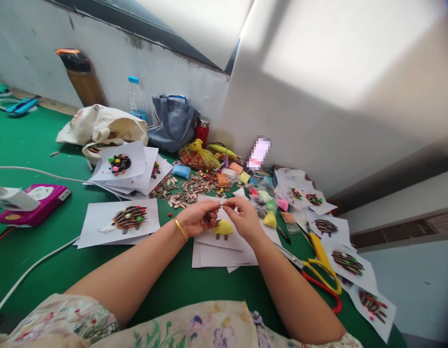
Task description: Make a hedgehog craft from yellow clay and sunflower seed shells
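My left hand (198, 216), with a gold bangle at the wrist, is closed around several dark sunflower seeds (208, 217). My right hand (245, 220) pinches a small, thin seed; its fingertips meet those of the left hand. Below them, on white paper (224, 243), lies a yellow clay body (224, 227) with two grey feet and a few dark seeds stuck in its left side. Behind the hands spreads a pile of loose sunflower seeds (200, 187).
Finished-looking seed hedgehogs on paper lie left (131, 220) and right (348, 262). Scissors (320, 278) rest by my right forearm. Clay packets (270, 219), a phone (259, 153), a blue bag (175, 123) and a magenta power strip (37, 205) surround the work.
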Available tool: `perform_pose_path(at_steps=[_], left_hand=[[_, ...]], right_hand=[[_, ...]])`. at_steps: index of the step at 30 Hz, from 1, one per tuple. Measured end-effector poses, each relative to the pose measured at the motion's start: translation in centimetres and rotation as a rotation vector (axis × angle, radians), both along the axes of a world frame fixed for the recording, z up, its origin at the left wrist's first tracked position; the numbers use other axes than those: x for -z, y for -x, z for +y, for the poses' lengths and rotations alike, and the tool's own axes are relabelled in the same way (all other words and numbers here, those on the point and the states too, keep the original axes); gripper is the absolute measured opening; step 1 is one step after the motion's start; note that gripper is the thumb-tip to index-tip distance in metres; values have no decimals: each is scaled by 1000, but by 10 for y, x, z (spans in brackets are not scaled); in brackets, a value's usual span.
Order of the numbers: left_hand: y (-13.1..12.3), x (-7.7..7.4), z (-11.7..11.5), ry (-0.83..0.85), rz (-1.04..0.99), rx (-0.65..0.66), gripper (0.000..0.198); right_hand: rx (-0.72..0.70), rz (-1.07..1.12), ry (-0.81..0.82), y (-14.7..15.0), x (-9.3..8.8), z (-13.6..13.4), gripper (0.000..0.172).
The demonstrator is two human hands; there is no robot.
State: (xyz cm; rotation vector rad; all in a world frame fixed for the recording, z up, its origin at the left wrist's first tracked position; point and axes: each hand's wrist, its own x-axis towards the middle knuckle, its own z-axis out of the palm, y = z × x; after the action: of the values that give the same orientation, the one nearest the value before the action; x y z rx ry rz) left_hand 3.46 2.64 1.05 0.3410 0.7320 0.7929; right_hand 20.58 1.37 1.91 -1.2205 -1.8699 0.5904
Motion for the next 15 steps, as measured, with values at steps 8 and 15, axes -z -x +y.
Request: perform_pose_path(at_steps=[8, 15], left_hand=[[-1, 1, -3, -92, 57, 69, 15], [5, -3, 9, 74, -111, -113, 21]], right_hand=[[71, -30, 82, -7, -3, -13, 11], [-80, -191, 0, -6, 16, -27, 11]])
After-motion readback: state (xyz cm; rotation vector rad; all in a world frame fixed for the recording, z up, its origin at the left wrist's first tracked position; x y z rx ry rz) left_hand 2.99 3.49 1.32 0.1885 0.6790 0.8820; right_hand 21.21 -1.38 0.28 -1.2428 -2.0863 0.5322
